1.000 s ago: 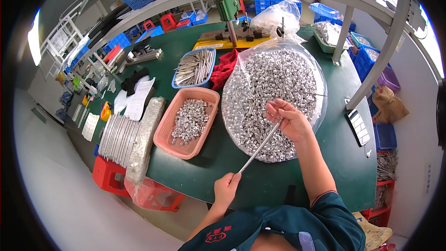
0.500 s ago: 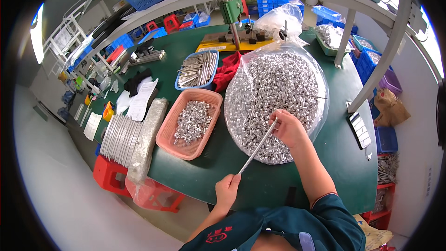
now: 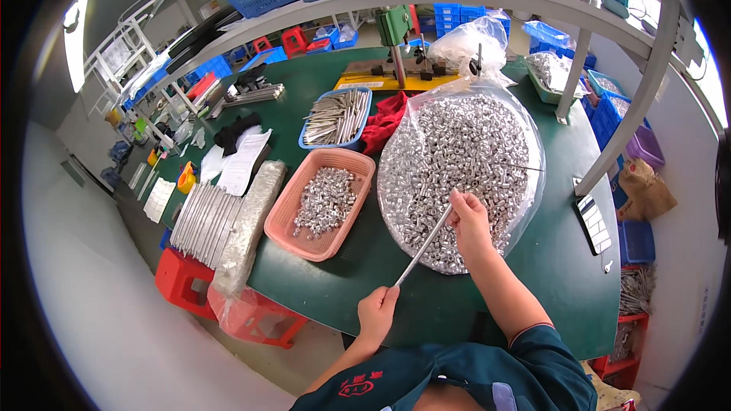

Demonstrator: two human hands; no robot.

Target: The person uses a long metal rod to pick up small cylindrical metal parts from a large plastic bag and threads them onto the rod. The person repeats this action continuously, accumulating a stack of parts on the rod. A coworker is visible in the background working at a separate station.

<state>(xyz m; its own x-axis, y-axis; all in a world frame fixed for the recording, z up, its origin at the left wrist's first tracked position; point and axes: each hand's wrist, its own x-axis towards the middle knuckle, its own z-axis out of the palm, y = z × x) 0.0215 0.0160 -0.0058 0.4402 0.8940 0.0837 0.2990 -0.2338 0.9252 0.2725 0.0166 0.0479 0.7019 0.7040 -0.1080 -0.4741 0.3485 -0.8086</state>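
Note:
A slim metal rod [image 3: 423, 248] slants between my two hands. My left hand [image 3: 377, 312] is closed round its lower end, near the front of the green table. At the upper end, the fingers of my right hand [image 3: 469, 221] pinch the rod; whether a small part sits in them too is hidden. Below that hand spreads a large round heap of small silver metal sleeves [image 3: 476, 144] in a clear plastic bag [image 3: 396, 183]. Left of the bag stands a pink mesh basket [image 3: 278, 221] with more of these small parts [image 3: 326, 202] in it.
Behind the pink basket is a blue basket [image 3: 304, 137] of metal rods, beside a red cloth [image 3: 383, 123]. Long rods [image 3: 202, 221] and a wrapped bundle [image 3: 251, 221] lie at the left edge. A green-headed stand [image 3: 394, 27] rises at the back. A phone [image 3: 594, 224] lies right.
The whole view has shifted slightly, with the table appearing a little farther right. My right hand sits slightly lower against the heap, still at the rod's upper end; my left hand keeps its grip.

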